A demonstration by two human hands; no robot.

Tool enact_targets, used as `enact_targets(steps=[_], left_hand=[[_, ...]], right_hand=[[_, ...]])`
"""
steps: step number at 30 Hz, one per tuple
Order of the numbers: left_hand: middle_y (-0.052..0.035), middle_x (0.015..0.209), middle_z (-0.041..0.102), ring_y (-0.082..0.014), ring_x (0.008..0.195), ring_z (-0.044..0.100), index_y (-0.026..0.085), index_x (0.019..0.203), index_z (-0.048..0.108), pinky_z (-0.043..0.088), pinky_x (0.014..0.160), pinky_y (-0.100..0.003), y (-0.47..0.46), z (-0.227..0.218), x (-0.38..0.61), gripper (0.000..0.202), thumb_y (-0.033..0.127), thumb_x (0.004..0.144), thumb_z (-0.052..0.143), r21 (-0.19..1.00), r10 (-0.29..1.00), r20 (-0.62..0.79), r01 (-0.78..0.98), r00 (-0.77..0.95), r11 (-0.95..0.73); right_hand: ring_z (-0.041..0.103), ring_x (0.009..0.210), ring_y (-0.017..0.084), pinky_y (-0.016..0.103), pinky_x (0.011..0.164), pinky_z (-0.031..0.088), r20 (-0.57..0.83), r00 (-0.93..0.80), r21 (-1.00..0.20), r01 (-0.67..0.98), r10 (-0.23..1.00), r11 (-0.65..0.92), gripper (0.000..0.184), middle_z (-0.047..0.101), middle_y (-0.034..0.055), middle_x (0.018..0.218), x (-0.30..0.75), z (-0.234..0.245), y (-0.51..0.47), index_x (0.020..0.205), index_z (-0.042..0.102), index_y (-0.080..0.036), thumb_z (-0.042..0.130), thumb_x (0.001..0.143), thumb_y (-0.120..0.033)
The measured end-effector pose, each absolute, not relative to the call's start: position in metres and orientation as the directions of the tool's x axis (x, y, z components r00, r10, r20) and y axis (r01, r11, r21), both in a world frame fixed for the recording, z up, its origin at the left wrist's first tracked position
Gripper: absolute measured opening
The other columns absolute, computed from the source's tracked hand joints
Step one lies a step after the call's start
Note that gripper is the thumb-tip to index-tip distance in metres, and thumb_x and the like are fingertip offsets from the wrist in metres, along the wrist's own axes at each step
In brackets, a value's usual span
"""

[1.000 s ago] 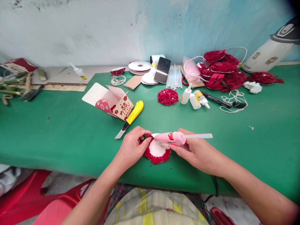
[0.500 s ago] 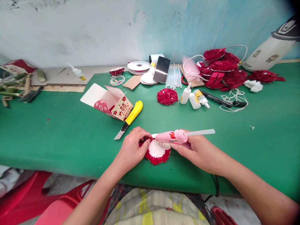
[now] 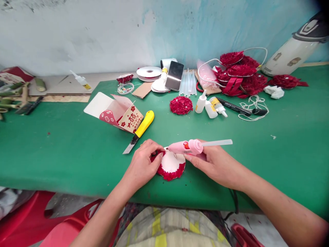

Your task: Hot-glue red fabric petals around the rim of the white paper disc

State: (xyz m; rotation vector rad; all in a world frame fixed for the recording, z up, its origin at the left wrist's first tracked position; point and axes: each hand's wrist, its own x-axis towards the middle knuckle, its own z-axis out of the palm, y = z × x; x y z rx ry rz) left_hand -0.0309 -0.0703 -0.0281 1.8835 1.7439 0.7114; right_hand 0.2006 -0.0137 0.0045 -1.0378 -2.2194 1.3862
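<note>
My left hand is closed, its fingertips pinching the red ruffled rim of a round white-backed rosette that lies on the green table. My right hand grips a pink hot glue gun. The gun's nozzle points left at the rosette's upper edge, right by my left fingertips. A clear glue stick juts out of the back of the gun to the right.
A yellow-handled utility knife and an open red-and-white paper box lie just beyond my left hand. Farther back are a finished red rosette, glue bottles, a black marker, spare glue sticks, a phone, ribbon spools and a pile of red rosettes.
Hands, gun and rosette hold almost the same pose; the view has shifted slightly, and my left fingers have pinched a little tighter on the rosette's rim.
</note>
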Motion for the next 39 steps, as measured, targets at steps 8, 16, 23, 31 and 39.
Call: enact_targets(steps=[8,16,23,31,39], left_hand=[[-0.0029,0.087,0.058,-0.0144,0.076,0.054,0.019,0.091,0.065,0.042,0.067,-0.028,-0.07,-0.03,-0.03,0.013,0.015,0.086,0.054,0.659,0.996,0.068,0.747,0.057,-0.088],[-0.0038,0.089,0.057,-0.0145,0.076,0.054,0.018,0.092,0.066,0.043,0.068,-0.029,-0.071,-0.031,-0.03,0.014,0.015,0.087,0.054,0.651,0.994,0.088,0.752,0.059,-0.102],[-0.0042,0.089,0.056,-0.0143,0.075,0.053,0.018,0.093,0.067,0.043,0.067,-0.029,-0.072,-0.032,-0.029,0.014,0.016,0.087,0.054,0.642,0.992,0.108,0.758,0.061,-0.116],[-0.0042,0.089,0.056,-0.0141,0.075,0.053,0.018,0.093,0.067,0.043,0.066,-0.028,-0.071,-0.034,-0.03,0.014,0.017,0.087,0.054,0.64,0.992,0.112,0.76,0.057,-0.115],[-0.0049,0.086,0.057,-0.0152,0.076,0.055,0.018,0.091,0.068,0.043,0.064,-0.027,-0.072,-0.033,-0.027,0.013,0.019,0.086,0.056,0.642,0.985,0.165,0.753,0.047,-0.144]], right_hand=[[0.056,0.079,0.015,0.024,0.071,0.04,-0.04,-0.709,-0.878,0.362,0.704,0.315,0.021,0.064,0.0005,0.094,0.198,0.004,-0.012,0.101,0.067,-0.023,0.047,0.097,-0.031],[0.047,0.066,0.012,0.023,0.059,0.035,-0.042,-0.738,-0.858,0.372,0.674,0.354,0.028,0.06,-0.0009,0.078,0.195,0.001,-0.004,0.095,0.068,-0.019,0.045,0.097,-0.035],[0.034,0.059,0.01,0.021,0.052,0.029,-0.024,-0.758,-0.867,0.341,0.652,0.363,0.022,0.048,-0.0036,0.067,0.195,-0.004,0.004,0.087,0.069,-0.016,0.051,0.092,-0.028],[0.032,0.06,0.009,0.021,0.053,0.028,-0.068,-0.772,-0.878,0.347,0.632,0.33,0.02,0.044,-0.0031,0.068,0.196,-0.008,0.013,0.083,0.066,-0.014,0.052,0.089,-0.026],[0.033,0.048,0.007,0.02,0.044,0.024,-0.209,-0.717,-0.906,0.398,0.664,0.144,0.029,0.038,-0.0066,0.054,0.192,-0.009,0.021,0.07,0.052,-0.017,0.053,0.087,-0.04]])
